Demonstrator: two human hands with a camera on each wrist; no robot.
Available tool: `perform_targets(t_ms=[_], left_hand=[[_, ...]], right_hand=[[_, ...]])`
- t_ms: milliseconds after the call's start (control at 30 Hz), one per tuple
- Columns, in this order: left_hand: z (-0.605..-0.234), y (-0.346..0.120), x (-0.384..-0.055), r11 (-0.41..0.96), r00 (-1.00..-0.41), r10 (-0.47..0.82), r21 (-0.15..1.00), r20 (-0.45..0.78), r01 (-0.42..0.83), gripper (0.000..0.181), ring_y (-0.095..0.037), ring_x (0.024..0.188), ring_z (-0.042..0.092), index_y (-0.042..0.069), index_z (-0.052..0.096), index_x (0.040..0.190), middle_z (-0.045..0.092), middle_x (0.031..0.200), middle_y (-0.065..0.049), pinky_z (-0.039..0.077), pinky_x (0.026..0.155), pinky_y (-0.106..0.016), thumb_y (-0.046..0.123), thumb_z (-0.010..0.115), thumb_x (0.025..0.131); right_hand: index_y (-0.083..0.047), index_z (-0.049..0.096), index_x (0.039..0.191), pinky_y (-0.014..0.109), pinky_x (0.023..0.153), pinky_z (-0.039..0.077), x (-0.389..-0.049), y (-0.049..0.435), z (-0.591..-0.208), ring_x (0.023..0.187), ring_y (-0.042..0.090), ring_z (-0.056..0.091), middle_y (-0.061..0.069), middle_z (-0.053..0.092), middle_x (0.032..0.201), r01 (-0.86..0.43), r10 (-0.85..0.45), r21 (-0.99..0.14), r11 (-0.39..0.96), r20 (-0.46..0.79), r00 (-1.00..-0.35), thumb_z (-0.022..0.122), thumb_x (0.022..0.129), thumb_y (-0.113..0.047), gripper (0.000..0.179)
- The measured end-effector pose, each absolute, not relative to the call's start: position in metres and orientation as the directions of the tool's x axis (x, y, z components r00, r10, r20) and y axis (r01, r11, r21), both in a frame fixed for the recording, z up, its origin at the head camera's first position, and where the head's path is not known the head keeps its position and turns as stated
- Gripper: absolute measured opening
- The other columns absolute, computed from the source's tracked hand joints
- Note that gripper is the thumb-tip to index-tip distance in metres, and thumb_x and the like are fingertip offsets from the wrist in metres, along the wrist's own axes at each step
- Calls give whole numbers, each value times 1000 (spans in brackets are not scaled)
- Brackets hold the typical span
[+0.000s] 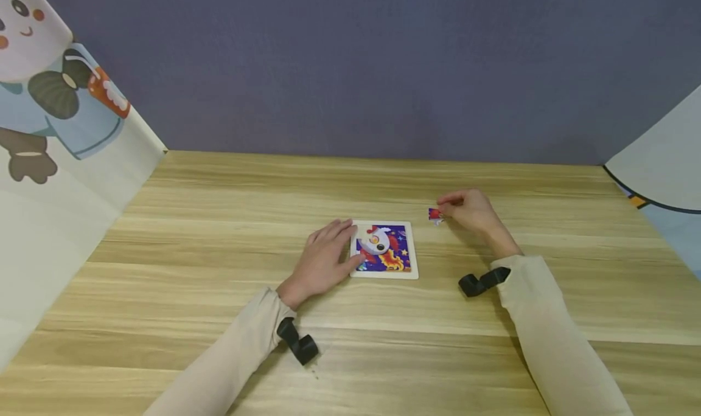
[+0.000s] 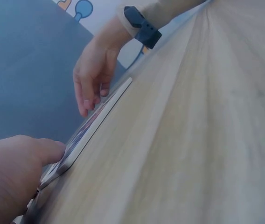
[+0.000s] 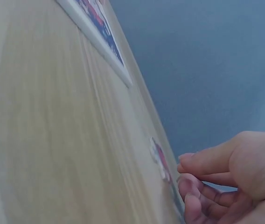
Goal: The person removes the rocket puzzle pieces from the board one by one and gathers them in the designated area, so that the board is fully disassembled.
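Note:
A small square jigsaw puzzle (image 1: 391, 249) with a pale frame lies on the table; its picture shows a white cartoon figure and orange flames on purple. My left hand (image 1: 324, 261) rests at its left side, fingers extended, with the thumb over the picture's lower left; that side is partly covered. Right of the puzzle is a loose puzzle piece (image 1: 434, 214), red, purple and white. My right hand (image 1: 471, 212) is beside it with loosely bent fingers. In the right wrist view, a narrow gap shows between this piece (image 3: 159, 161) and the thumb and fingertips.
The wooden table (image 1: 219, 203) meets a grey-blue wall panel (image 1: 356, 69) at the back. A cartoon-printed panel (image 1: 33, 215) stands at the left, and another pale printed panel (image 1: 668, 154) at the right. Black wrist cameras sit on both cuffs.

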State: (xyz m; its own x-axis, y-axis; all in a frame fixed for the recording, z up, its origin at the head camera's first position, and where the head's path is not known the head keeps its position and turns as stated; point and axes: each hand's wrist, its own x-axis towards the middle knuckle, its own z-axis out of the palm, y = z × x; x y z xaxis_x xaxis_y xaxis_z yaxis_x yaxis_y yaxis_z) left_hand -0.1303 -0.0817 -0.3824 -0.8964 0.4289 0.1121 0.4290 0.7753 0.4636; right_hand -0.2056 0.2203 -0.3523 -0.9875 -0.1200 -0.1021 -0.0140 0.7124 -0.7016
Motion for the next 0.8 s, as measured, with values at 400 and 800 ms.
perform_targets(t_ms=[400,800], left_hand=[[-378,-89,-132,767,-875,483,468,29,439,72,-31,145,20,5,33,147,26,156,-11,15,116,-52,44,56,91],[-378,-86,-133,765,-873,486,469,29,441,72,-31,145,20,5,33,147,26,156,-11,15,116,-52,43,57,91]], right_hand=[[10,64,111,17,60,44,-197,197,-340,83,27,64,25,67,97,-187,-218,-672,716,40,-975,65,87,-6,29],[9,67,103,22,65,46,-188,173,-341,76,23,61,19,67,85,-339,-352,-642,688,114,-929,67,84,-1,21]])
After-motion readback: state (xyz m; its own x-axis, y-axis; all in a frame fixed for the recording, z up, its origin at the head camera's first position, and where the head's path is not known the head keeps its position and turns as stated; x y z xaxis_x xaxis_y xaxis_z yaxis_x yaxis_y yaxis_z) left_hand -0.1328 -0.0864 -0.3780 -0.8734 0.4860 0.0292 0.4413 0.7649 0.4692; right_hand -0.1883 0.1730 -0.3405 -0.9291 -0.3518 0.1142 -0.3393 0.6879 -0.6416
